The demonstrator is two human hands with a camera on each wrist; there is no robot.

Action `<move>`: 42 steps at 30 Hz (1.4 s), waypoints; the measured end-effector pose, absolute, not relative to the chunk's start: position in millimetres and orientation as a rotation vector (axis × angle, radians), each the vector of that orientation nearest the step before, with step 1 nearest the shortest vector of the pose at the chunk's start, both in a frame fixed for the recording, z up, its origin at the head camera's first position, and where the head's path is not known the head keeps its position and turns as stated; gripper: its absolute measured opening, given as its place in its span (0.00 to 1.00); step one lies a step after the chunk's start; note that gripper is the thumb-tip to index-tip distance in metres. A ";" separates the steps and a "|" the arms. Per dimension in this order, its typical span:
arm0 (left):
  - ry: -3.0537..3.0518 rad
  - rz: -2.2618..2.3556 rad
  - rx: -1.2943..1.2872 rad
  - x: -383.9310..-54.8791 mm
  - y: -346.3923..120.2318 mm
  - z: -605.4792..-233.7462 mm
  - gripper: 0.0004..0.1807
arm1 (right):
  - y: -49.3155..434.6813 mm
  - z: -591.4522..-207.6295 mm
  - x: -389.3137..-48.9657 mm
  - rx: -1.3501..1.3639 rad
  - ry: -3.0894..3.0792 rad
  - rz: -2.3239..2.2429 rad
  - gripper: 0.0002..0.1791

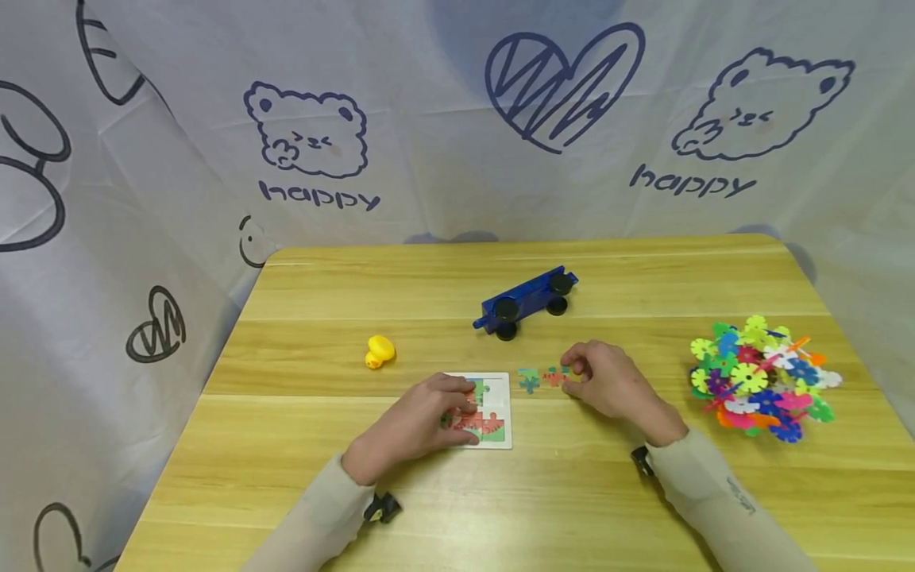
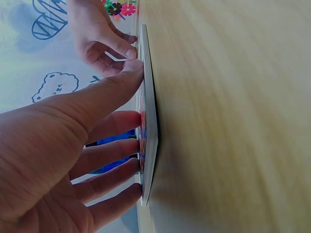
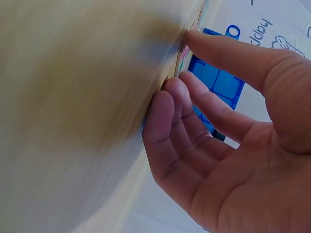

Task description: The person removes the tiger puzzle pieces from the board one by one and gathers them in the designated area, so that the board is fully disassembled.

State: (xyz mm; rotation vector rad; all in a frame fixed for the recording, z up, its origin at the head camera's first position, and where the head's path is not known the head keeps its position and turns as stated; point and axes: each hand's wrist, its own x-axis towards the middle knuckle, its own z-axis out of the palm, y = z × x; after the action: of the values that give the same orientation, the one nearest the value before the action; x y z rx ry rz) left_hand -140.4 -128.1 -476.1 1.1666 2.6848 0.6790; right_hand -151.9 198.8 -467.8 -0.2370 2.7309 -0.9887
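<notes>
A white-framed jigsaw puzzle board point(image 1: 509, 413) lies on the table with several red and green pieces set in it. My left hand point(image 1: 436, 413) rests on the board's left part with relaxed fingers spread; in the left wrist view its fingertips and thumb point(image 2: 112, 87) touch the board's face. To the right of the board lie a green-teal puzzle piece point(image 1: 529, 381) and a red puzzle piece point(image 1: 552, 376). My right hand point(image 1: 608, 381) pinches a puzzle piece at the red piece's right side between thumb and index finger. Its other fingers point(image 3: 160, 111) are curled, and they partly hide the piece.
Behind the board stands a blue toy wagon point(image 1: 529, 302) with black wheels. A small yellow toy duck point(image 1: 380, 349) lies at the back left. A pile of colourful snowflake-shaped plastic discs point(image 1: 758, 381) sits on the right. White printed cloth point(image 1: 443, 159) hangs behind the wooden table point(image 1: 557, 508).
</notes>
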 end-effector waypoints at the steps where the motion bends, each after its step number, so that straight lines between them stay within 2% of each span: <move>1: 2.684 0.680 1.165 -140.4 -128.2 -476.1 0.20 | 198.6 -468.0 -151.9 -0.237 2.733 -0.995 0.17; 5: 2.682 0.684 1.166 -140.1 -128.6 -476.3 0.20 | 196.3 -468.6 -150.9 -0.240 2.761 -1.000 0.25; 10: 2.685 0.682 1.174 -140.1 -128.4 -475.8 0.20 | 189.7 -464.2 -146.2 -0.256 2.790 -1.021 0.28; 18: 2.682 0.663 1.153 -140.3 -127.1 -473.0 0.20 | 167.9 -454.6 -133.6 -0.352 2.803 -1.032 0.24; 32: 2.681 0.660 1.136 -142.8 -126.6 -473.9 0.19 | 115.6 -464.2 -118.3 -0.615 2.713 -0.891 0.17; 42: 2.680 0.661 1.125 -142.0 -126.9 -475.0 0.18 | 107.2 -464.7 -114.6 -0.588 2.674 -0.862 0.16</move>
State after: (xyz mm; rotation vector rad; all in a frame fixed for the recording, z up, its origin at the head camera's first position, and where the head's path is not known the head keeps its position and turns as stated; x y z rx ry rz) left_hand -142.0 -126.9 -475.0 1.1251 2.6802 0.6610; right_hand -114.6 107.2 -464.7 -0.5883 2.6738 -0.8621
